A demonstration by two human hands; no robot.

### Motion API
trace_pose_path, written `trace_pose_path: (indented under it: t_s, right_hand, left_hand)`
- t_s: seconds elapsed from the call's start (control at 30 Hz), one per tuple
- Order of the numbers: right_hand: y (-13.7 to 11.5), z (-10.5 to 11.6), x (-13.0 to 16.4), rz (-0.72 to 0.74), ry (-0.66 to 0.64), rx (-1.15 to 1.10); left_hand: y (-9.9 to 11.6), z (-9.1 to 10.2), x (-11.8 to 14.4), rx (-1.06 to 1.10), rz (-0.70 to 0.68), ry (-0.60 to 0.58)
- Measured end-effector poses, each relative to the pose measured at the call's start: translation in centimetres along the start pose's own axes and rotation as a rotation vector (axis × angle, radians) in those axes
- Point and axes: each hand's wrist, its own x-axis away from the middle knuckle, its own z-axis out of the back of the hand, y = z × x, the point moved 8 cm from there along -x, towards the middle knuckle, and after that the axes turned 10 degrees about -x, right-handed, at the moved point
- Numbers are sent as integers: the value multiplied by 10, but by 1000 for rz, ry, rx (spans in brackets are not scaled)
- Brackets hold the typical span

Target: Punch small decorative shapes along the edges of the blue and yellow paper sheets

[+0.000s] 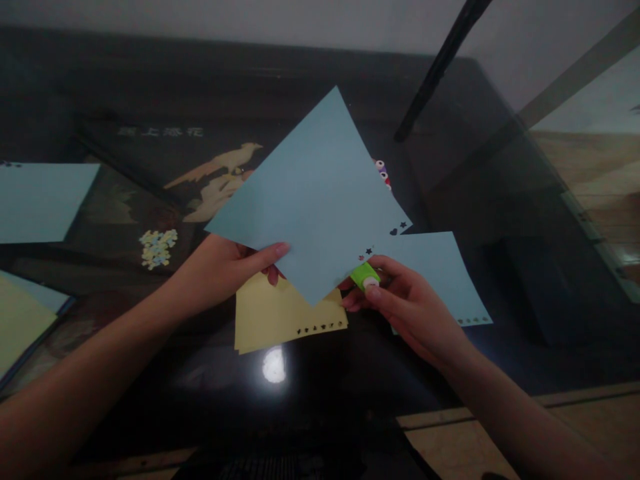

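My left hand (227,267) holds a light blue paper sheet (320,193) tilted like a diamond above the table. Small star and heart holes run along its lower right edge. My right hand (400,303) grips a small green paper punch (365,275) clamped onto that edge, thumb on its top. Under the hands lie a yellow sheet (280,320) with a row of punched holes and another light blue sheet (440,267) with holes along its edge.
The dark glass table (310,387) reflects a lamp. A pile of punched paper bits (158,247) lies at left, near more blue (43,200) and yellow (20,320) sheets. Several small punches (383,172) peek out behind the held sheet. A black pole (440,67) leans at back.
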Motion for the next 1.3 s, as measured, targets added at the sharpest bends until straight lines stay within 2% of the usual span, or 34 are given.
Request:
trace_pose_path:
  t_s: [0.17, 0.4, 0.63, 0.9, 1.07, 1.3]
  right_hand:
    - [0, 0, 0, 8, 5, -9]
    - [0, 1, 0, 14, 15, -23]
    - [-3, 0, 1, 23, 5, -35]
    - [-6, -1, 0, 14, 5, 30]
    - [-4, 3, -1, 24, 32, 24]
    - [-7, 3, -3, 68, 33, 32]
  left_hand:
    - [-2, -2, 0, 41, 21, 10]
    - [2, -3, -1, -16, 11, -31]
    - [-2, -1, 1, -32, 16, 5]
    - [8, -6, 2, -12, -11, -38]
    - [10, -12, 3, -69, -20, -81]
    - [9, -13, 6, -203, -50, -50]
